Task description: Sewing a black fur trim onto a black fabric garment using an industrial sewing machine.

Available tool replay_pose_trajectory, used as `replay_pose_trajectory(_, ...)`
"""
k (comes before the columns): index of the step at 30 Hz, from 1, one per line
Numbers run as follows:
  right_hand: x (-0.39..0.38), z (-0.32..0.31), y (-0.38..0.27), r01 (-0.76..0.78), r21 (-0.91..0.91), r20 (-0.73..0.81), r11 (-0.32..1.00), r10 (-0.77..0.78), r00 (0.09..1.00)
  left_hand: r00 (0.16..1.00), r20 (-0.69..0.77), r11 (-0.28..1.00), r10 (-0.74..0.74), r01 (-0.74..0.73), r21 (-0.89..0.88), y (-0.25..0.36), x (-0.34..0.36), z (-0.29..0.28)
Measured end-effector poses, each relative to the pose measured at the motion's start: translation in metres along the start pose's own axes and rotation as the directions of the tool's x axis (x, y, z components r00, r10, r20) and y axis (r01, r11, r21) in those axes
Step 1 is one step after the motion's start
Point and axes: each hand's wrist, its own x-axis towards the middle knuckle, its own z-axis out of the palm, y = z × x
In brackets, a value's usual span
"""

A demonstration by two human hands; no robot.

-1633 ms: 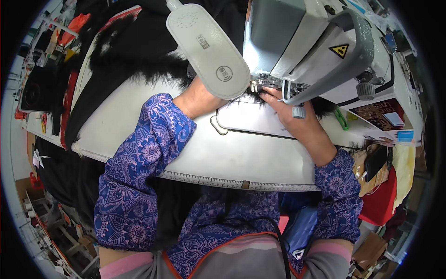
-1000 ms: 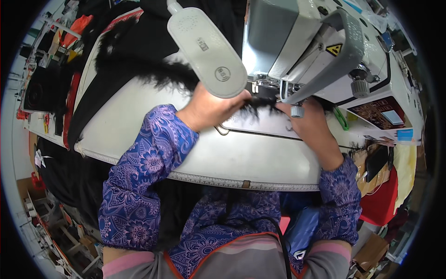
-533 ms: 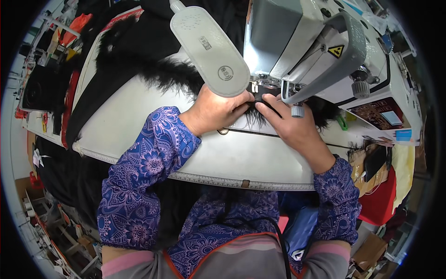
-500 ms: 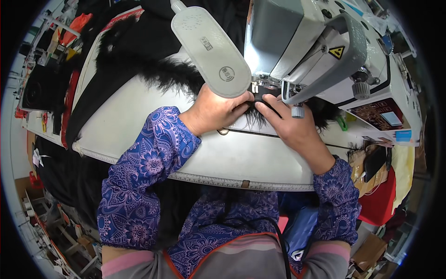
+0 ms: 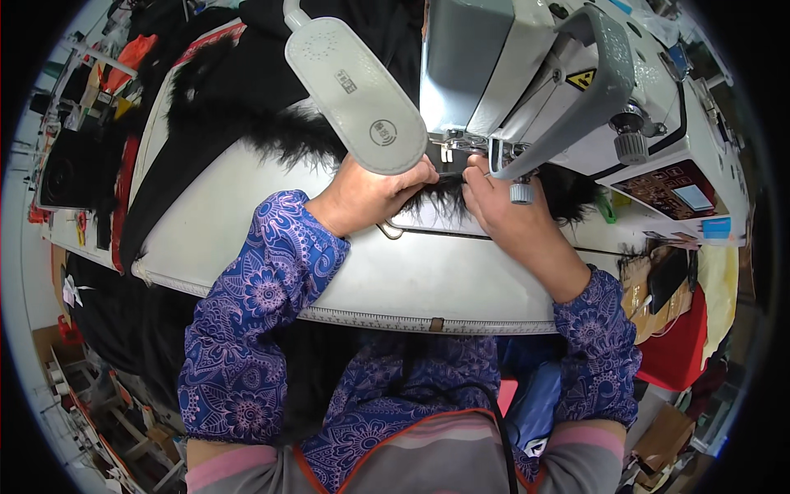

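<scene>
Black fabric with a furry trim (image 5: 292, 134) runs across the bed of a sewing machine (image 5: 473, 66). At the near edge of the cloth, my left hand (image 5: 370, 193) pinches the trim, its upper part hidden under a white lamp head (image 5: 358, 95). My right hand (image 5: 506, 202) has its fingertips pressed together on the same trim, right of the presser foot (image 5: 447, 151). Between the two hands a short stretch of black edge with loose fur lies in front of the foot. More fur (image 5: 568, 193) lies beyond my right hand.
The white table (image 5: 428, 272) has a ruler strip (image 5: 395, 319) along its near edge. A control panel (image 5: 675, 198) is on the machine's right side. Black cloth (image 5: 173, 165) spreads over the left of the table. A dark phone-like object (image 5: 666, 286) lies at right, above a red container (image 5: 679, 346).
My right fingers have drawn together and slightly away from the presser foot, exposing more of the black edge between my hands. The view has shifted a little.
</scene>
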Motion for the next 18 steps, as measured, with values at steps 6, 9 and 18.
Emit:
replay_pose_trajectory(6, 0.003, -0.008, 0.001, -0.075, 0.092, 0.091, 0.993, 0.067, 0.994, 0.998, 0.045, 0.999, 0.043, -0.043, 0.003, -0.005, -0.001, -0.004)
replay_pose_trajectory(9, 0.006, -0.017, 0.001, -0.347, 0.360, 0.242, 0.866, 0.272, 0.931, 0.994, 0.064, 0.996, 0.091, -0.091, 0.006, -0.009, -0.002, -0.003)
replay_pose_trajectory(18, 0.009, -0.026, 0.003, -0.231, 0.387, 0.188, 0.893, 0.170, 0.967, 0.989, 0.149, 1.000, -0.003, 0.000, 0.016, -0.020, -0.008, -0.002)
